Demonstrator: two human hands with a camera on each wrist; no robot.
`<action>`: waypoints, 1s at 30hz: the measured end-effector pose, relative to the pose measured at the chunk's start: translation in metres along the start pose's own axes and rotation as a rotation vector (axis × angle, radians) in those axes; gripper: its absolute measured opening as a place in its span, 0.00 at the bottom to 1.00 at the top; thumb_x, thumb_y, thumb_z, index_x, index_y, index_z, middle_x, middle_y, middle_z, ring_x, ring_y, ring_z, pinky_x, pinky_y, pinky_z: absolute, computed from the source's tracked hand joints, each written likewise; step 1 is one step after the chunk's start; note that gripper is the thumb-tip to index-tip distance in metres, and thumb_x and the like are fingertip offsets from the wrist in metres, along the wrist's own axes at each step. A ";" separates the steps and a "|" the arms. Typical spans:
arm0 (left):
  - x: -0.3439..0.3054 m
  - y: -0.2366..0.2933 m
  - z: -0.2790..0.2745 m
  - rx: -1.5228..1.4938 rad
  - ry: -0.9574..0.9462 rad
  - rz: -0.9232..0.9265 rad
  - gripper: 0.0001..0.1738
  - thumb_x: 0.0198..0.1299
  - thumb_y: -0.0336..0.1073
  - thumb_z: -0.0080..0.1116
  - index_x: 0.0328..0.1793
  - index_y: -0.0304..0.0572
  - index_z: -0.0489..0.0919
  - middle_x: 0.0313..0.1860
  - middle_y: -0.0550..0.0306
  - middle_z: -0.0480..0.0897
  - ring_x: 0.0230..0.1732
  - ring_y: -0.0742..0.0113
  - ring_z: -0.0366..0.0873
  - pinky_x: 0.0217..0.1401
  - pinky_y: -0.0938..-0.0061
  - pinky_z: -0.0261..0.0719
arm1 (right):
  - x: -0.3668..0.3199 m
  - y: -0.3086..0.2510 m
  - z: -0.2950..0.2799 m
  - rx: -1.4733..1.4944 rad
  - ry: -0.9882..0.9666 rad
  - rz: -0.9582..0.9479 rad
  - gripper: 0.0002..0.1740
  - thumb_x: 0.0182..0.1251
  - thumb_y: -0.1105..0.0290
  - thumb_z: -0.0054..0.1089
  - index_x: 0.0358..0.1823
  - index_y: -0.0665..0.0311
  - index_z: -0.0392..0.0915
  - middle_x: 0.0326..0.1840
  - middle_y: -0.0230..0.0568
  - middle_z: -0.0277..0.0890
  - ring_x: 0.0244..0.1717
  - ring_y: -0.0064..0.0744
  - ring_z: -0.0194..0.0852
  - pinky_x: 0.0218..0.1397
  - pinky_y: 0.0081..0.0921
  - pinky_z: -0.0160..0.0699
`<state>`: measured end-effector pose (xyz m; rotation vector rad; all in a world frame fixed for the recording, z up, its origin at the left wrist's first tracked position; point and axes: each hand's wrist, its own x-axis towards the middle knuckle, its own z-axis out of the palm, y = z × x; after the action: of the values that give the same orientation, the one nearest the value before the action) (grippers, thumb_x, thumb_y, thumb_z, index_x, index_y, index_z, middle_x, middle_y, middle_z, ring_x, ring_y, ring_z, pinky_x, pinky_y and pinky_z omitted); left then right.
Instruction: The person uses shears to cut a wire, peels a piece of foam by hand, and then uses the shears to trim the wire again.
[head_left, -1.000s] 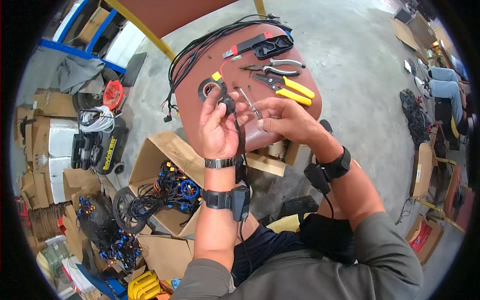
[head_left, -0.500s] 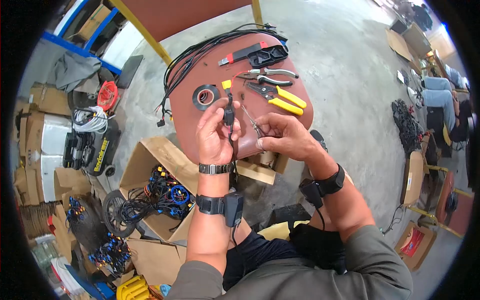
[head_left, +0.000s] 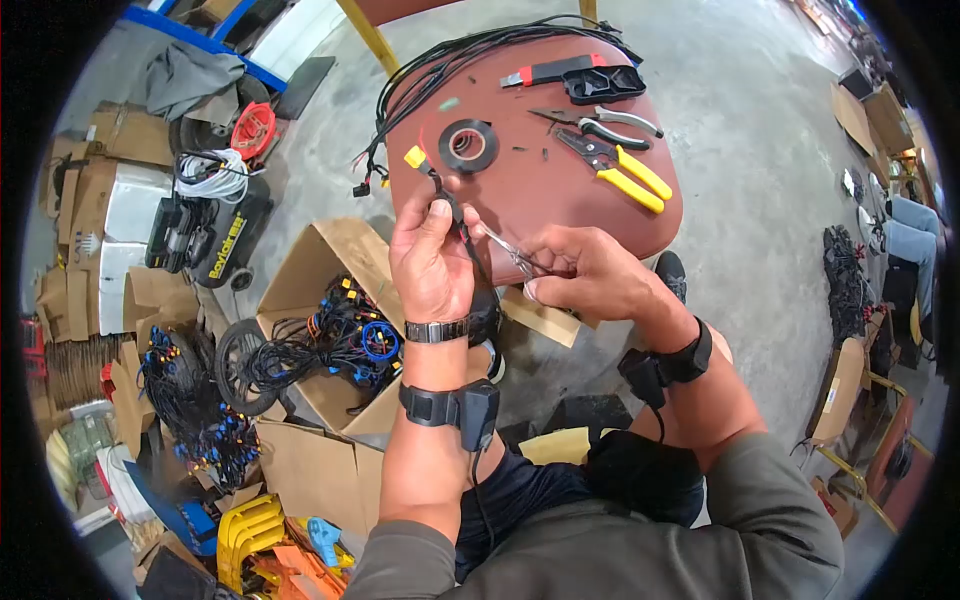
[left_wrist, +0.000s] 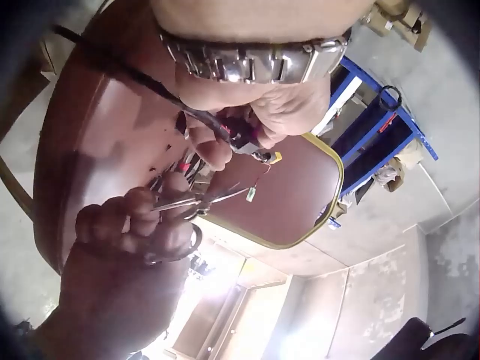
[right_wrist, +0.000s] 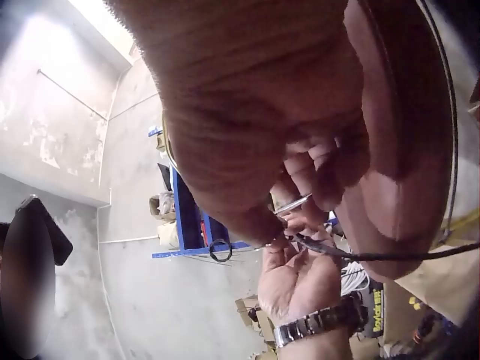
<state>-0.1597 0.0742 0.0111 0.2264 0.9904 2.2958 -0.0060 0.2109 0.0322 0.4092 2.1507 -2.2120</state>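
Note:
The left hand pinches a black cable between thumb and fingers in the head view; a yellow connector stands up past the fingertips. In the left wrist view a black block on that cable lies at the left fingers, with a small pale green tag on a thin red wire beyond it. The right hand holds small metal scissors by the handles, blades pointing toward the left hand's cable. In the right wrist view part of the metal scissors shows between the right fingers.
On the red-brown seat lie a black tape roll, yellow-handled strippers, grey-handled pliers, a red cutter, a black case and a cable bundle. An open carton of wiring stands at the left.
The view has shifted, so the seat and tools sit further right and higher. The left hand's cable and yellow connector have tilted leftward, and the scissors have come closer to the left fingers.

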 end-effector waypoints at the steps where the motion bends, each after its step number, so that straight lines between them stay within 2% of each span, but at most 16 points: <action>1: 0.000 0.003 -0.003 -0.009 -0.026 0.012 0.15 0.69 0.28 0.54 0.60 0.37 0.78 0.51 0.48 0.83 0.39 0.62 0.82 0.40 0.67 0.83 | 0.001 -0.002 0.002 -0.053 -0.029 0.028 0.19 0.59 0.76 0.65 0.53 0.71 0.78 0.32 0.28 0.75 0.33 0.15 0.70 0.37 0.18 0.73; 4: -0.002 0.006 -0.017 -0.020 -0.082 0.023 0.15 0.69 0.27 0.55 0.61 0.40 0.77 0.52 0.49 0.82 0.45 0.59 0.81 0.54 0.57 0.83 | 0.006 0.007 0.018 -0.030 0.039 -0.073 0.16 0.60 0.77 0.64 0.50 0.70 0.75 0.33 0.28 0.74 0.31 0.15 0.69 0.35 0.19 0.72; 7: -0.005 0.004 -0.020 -0.087 -0.131 0.044 0.16 0.69 0.27 0.55 0.61 0.42 0.77 0.50 0.50 0.82 0.48 0.56 0.81 0.64 0.47 0.78 | 0.021 0.028 0.041 0.311 0.190 -0.300 0.13 0.63 0.78 0.62 0.48 0.68 0.72 0.34 0.30 0.74 0.31 0.16 0.72 0.33 0.19 0.73; 11: -0.007 0.000 -0.003 -0.181 -0.137 0.025 0.15 0.69 0.26 0.54 0.60 0.44 0.77 0.48 0.52 0.83 0.52 0.53 0.82 0.69 0.40 0.74 | 0.023 0.032 0.040 0.364 0.132 -0.070 0.12 0.65 0.78 0.60 0.47 0.68 0.69 0.35 0.32 0.74 0.31 0.19 0.76 0.31 0.19 0.75; 14: -0.003 -0.009 0.004 -0.163 -0.147 -0.003 0.16 0.69 0.27 0.55 0.63 0.44 0.75 0.49 0.51 0.83 0.54 0.52 0.82 0.68 0.42 0.75 | 0.021 0.041 0.042 0.300 0.067 0.043 0.12 0.65 0.78 0.60 0.48 0.68 0.70 0.34 0.33 0.76 0.27 0.20 0.76 0.29 0.18 0.74; 18: -0.004 -0.007 0.020 -0.042 -0.095 -0.050 0.20 0.70 0.30 0.56 0.66 0.41 0.71 0.50 0.49 0.83 0.52 0.53 0.82 0.64 0.50 0.80 | 0.024 0.046 0.037 0.421 0.128 -0.008 0.14 0.66 0.77 0.60 0.52 0.67 0.72 0.34 0.33 0.77 0.27 0.20 0.76 0.29 0.16 0.74; 21: 0.000 -0.005 0.025 0.164 -0.099 -0.061 0.23 0.70 0.31 0.56 0.69 0.39 0.68 0.52 0.47 0.82 0.52 0.57 0.83 0.57 0.60 0.84 | 0.022 0.041 0.026 0.486 0.150 -0.022 0.15 0.67 0.77 0.60 0.54 0.67 0.72 0.35 0.34 0.79 0.28 0.19 0.77 0.30 0.16 0.74; 22: 0.002 -0.010 0.021 0.229 -0.058 -0.082 0.20 0.69 0.32 0.57 0.66 0.35 0.73 0.49 0.49 0.84 0.47 0.63 0.84 0.49 0.69 0.85 | 0.021 0.039 0.023 0.508 0.162 -0.034 0.15 0.67 0.77 0.60 0.54 0.67 0.72 0.36 0.34 0.80 0.28 0.19 0.77 0.30 0.16 0.74; 25: 0.002 -0.012 0.017 0.458 -0.162 -0.313 0.15 0.66 0.30 0.61 0.57 0.35 0.80 0.40 0.61 0.84 0.38 0.75 0.80 0.38 0.81 0.78 | 0.018 0.034 0.015 0.554 0.207 -0.085 0.15 0.68 0.77 0.59 0.55 0.67 0.71 0.40 0.35 0.81 0.29 0.17 0.77 0.31 0.15 0.75; 26: -0.002 -0.017 0.023 0.495 -0.110 -0.324 0.10 0.66 0.30 0.61 0.50 0.34 0.84 0.37 0.63 0.83 0.35 0.78 0.77 0.37 0.83 0.74 | 0.018 0.033 0.013 0.554 0.226 -0.102 0.15 0.68 0.77 0.59 0.55 0.67 0.71 0.39 0.35 0.81 0.29 0.17 0.77 0.32 0.15 0.75; 29: -0.003 -0.024 0.027 0.524 -0.166 -0.274 0.11 0.65 0.30 0.62 0.51 0.33 0.84 0.39 0.62 0.84 0.36 0.77 0.78 0.38 0.82 0.76 | 0.018 0.033 0.009 0.531 0.249 -0.128 0.15 0.69 0.77 0.59 0.55 0.67 0.70 0.37 0.32 0.80 0.30 0.16 0.77 0.32 0.14 0.75; 30: -0.001 -0.027 0.026 0.520 -0.176 -0.262 0.11 0.65 0.28 0.61 0.51 0.31 0.84 0.42 0.59 0.85 0.39 0.75 0.80 0.42 0.80 0.78 | 0.018 0.034 0.008 0.517 0.249 -0.134 0.15 0.69 0.77 0.59 0.55 0.66 0.70 0.37 0.31 0.79 0.30 0.16 0.76 0.32 0.14 0.75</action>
<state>-0.1360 0.1036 0.0106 0.4720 1.4159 1.7205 -0.0181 0.2048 -0.0045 0.5959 1.7097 -2.9312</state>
